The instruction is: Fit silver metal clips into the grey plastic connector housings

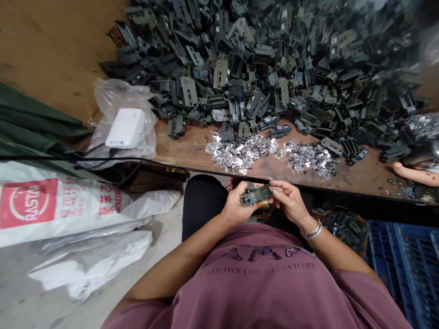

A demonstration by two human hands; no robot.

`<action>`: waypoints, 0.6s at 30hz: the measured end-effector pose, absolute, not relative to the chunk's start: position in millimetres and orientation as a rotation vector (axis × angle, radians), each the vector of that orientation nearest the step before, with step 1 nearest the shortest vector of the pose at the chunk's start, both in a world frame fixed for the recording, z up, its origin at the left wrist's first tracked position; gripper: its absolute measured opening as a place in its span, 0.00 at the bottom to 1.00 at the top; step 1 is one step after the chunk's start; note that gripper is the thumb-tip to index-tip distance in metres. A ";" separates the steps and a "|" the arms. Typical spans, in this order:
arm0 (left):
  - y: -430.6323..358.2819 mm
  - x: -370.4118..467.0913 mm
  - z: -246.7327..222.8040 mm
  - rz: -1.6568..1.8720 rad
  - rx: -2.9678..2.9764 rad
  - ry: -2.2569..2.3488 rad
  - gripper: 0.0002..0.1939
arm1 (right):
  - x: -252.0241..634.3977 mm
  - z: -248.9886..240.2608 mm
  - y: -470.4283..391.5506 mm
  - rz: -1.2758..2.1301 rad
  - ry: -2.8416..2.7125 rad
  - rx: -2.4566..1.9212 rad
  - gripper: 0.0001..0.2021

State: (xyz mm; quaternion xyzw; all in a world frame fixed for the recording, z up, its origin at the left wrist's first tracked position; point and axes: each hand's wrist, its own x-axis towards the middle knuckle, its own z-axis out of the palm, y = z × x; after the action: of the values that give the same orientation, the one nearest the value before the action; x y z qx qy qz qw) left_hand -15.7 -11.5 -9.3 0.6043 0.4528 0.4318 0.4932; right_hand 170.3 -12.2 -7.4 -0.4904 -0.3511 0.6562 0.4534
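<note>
My left hand (pixel 236 208) grips a dark grey plastic housing (pixel 255 195) in front of my lap, just below the table edge. Thumb and fingers of my right hand (pixel 291 201) are pinched together at the housing's right end. Whatever lies between those fingertips is too small to make out. A yellow-brown piece (pixel 263 204) shows just under the housing; I cannot tell whether it belongs to it. Beyond my hands, two heaps of small shiny metal pieces, a left heap (pixel 236 153) and a right heap (pixel 313 157), lie along the table's front.
A large pile of similar grey housings (pixel 219 75) covers the back of the wooden table (pixel 192 153). At left are a white box (pixel 125 128) on clear plastic, a black cable and printed sacks (pixel 82 201). A blue pallet (pixel 416 246) stands lower right, beside more housings (pixel 345 228).
</note>
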 end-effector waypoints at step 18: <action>-6.4 -20.5 -14.3 0.988 1.261 0.982 0.27 | 161.8 -15.9 -12.6 2.047 -0.495 -0.896 0.24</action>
State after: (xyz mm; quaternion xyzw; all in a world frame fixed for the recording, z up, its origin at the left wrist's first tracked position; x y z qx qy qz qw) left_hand -20.5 -6.4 -14.3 0.5418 0.4219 0.4246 0.5901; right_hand 161.8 -12.6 -15.9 -0.3565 -0.1971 0.8143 0.4135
